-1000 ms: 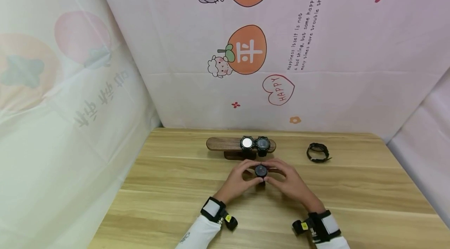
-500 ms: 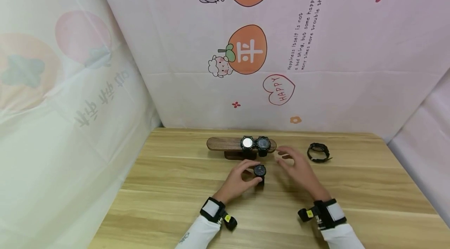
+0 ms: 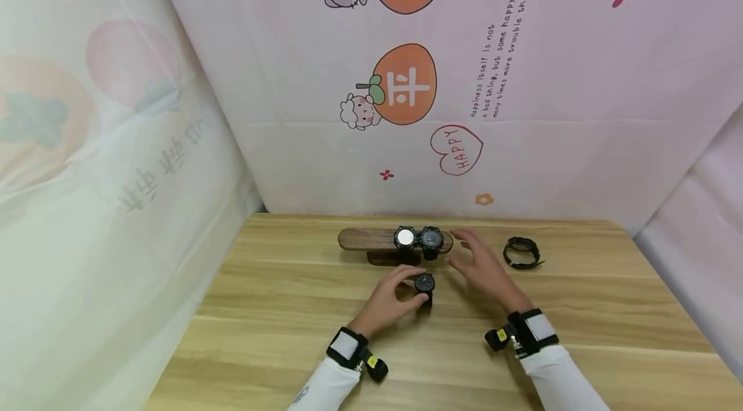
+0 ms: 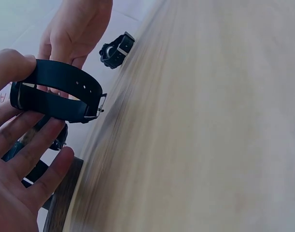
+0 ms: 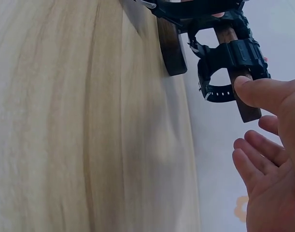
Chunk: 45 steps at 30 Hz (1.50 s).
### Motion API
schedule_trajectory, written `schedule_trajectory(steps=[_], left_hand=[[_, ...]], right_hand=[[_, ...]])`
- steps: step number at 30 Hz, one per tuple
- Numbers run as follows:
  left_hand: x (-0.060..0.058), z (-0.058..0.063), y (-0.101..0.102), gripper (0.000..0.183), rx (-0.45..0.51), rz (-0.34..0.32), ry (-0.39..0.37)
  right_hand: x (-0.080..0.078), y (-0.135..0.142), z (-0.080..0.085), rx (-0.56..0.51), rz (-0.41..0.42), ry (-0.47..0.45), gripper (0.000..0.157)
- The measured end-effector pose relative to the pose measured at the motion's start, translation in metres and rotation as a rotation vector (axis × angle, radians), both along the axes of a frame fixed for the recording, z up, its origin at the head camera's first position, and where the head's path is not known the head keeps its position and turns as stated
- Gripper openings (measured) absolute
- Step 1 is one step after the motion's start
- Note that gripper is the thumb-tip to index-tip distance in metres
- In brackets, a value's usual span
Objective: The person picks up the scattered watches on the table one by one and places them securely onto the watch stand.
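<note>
In the head view my left hand [image 3: 383,301] pinches a black wristwatch [image 3: 425,282] between thumb and fingers, its round dial facing up. The left wrist view shows that watch's strap [image 4: 65,77] buckled into a loop. Behind it stands a dark wooden watch stand [image 3: 366,240], bearing a bright-faced watch [image 3: 406,238] and a dark-faced watch [image 3: 431,240] side by side on its right half. My right hand [image 3: 484,272] holds nothing, fingers spread beside the stand's right end. Its thumb overlaps the bar [image 5: 249,112] below the outermost watch [image 5: 231,54] in the right wrist view.
Another black watch [image 3: 521,253] lies on the wooden table [image 3: 278,327], right of my right hand. A printed white cloth [image 3: 557,159] hangs along the table's back edge, with more cloth at the left and right sides.
My right hand has let go of the held watch and moved right and up to the stand's end. The left hand keeps the watch at nearly the same place.
</note>
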<state>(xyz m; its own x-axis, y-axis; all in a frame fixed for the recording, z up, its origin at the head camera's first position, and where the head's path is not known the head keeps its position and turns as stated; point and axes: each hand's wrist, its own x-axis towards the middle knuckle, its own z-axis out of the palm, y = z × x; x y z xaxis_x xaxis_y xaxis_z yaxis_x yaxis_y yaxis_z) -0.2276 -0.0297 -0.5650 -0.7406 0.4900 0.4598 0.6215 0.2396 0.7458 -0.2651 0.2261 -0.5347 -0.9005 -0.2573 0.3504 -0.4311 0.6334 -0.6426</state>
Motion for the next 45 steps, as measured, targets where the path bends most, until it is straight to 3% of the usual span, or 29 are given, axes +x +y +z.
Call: schedule_trajectory(steps=[10,18,29,39,45], left_hand=[[-0.001,0.003,0.0,0.048,-0.042,0.044,-0.019],[0.008,0.022,-0.002,0.044,-0.01,0.044,0.007],[-0.006,0.001,-0.007,0.047,-0.071,0.074,-0.061],[-0.007,-0.001,-0.017,0.047,-0.076,0.116,-0.041],[-0.009,0.002,-0.025,0.049,-0.073,0.121,-0.019]], right_hand=[[-0.002,-0.005,-0.001,-0.026,0.025,-0.026,0.071],[-0.004,-0.01,-0.002,-0.057,0.02,-0.002,0.068],[-0.007,-0.014,0.0,-0.016,0.008,0.046,0.063],[-0.008,-0.016,-0.002,-0.015,-0.003,0.08,0.059],[-0.008,-0.015,-0.002,-0.008,-0.02,0.054,0.059]])
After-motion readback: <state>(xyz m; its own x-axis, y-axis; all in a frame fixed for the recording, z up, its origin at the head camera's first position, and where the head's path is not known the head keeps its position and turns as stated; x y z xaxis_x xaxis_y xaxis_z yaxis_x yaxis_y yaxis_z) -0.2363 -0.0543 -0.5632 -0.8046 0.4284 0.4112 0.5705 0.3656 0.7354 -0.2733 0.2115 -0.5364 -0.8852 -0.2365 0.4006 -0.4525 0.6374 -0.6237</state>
